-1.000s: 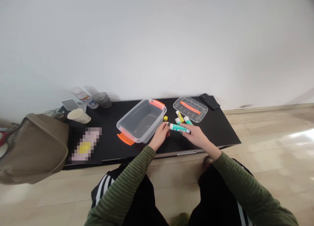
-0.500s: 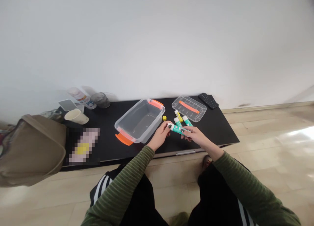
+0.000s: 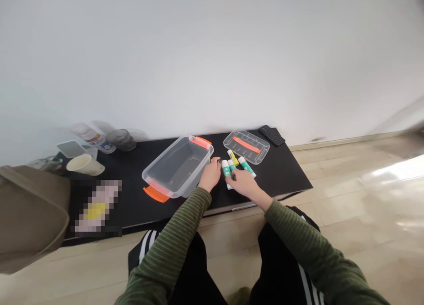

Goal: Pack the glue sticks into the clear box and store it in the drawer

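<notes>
Three white-and-teal glue sticks lie close together on the black cabinet top: a left one [image 3: 226,169], a middle one [image 3: 231,164] and a right one [image 3: 245,165]. Beside them, slightly farther back, is a yellow glue stick [image 3: 233,158]. My right hand [image 3: 244,182] has its thumb and fingers closed on the left stick, partly covering the middle one. My left hand [image 3: 211,174] is at the box's right side, its fingers curled round a small yellow cap [image 3: 211,160], mostly hidden by them.
A clear box [image 3: 179,165] with orange clips stands open at left of my hands. Its lid [image 3: 247,146] lies behind the sticks, near a black keyboard-like object [image 3: 271,135]. Farther left are a paper cup [image 3: 86,165], a spray can [image 3: 92,137] and a brown bag [image 3: 33,216].
My right hand has lowered the held glue stick onto the cabinet beside the others. My left hand has let go of that stick and moved left to the yellow cap. The view has shifted slightly.
</notes>
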Motion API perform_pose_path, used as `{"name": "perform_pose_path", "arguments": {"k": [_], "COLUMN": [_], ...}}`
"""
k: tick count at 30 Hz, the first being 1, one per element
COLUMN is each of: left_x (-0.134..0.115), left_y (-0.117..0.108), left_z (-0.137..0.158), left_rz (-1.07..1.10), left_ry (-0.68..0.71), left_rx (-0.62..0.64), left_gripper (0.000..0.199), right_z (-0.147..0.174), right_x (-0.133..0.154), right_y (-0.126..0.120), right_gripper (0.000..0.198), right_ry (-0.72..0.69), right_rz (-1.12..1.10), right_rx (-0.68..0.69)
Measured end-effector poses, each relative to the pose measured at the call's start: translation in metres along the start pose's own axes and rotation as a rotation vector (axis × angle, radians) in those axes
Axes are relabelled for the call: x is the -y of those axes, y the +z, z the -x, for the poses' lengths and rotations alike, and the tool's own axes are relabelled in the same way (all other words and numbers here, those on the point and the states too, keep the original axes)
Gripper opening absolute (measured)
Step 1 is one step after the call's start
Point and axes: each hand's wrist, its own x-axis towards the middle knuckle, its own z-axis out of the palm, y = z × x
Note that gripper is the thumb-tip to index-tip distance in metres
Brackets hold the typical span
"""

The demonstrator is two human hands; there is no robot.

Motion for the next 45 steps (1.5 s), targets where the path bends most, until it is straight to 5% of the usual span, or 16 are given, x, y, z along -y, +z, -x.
{"name": "perform_pose_path", "arguments": {"k": [6, 17, 24, 29, 39, 45], "left_x": [0.016, 0.016, 0.008, 0.0, -0.001, 0.002], "left_y": [0.019, 0.024, 0.023, 0.018, -0.007, -0.018], "left_z": [-0.017, -0.01, 0.0, 0.014, 0.038, 0.045], "left_rz": [-0.336, -0.444, -0.556, -0.557, -0.511, -0.3], "left_ry": [-0.171, -0.141, -0.148, -0.127, -0.115, -0.129], "left_rx": [0.099, 0.108, 0.112, 0.14, 0.141, 0.145], "left_gripper": [0.062, 0.036, 0.031, 0.031, 0.028, 0.02], "right_z": [-0.016, -0.03, -0.042, -0.061, -0.086, -0.086], "right_x": [0.013, 0.015, 0.007, -0.009, -0.013, -0.008], "right_y": [0.005, 0.019, -0.003, -0.011, 0.006, 0.008], "right_gripper": [0.037, 0.032, 0.043, 0.036, 0.032, 0.032], "right_ry": [0.048, 0.074, 0.118, 0.139, 0.205, 0.209], "right_rz": [0.311, 0.406, 0.321, 0.317, 0.311, 0.302], "right_rx": [0.042, 0.072, 0.0, -0.158, -0.095, -0.094]}}
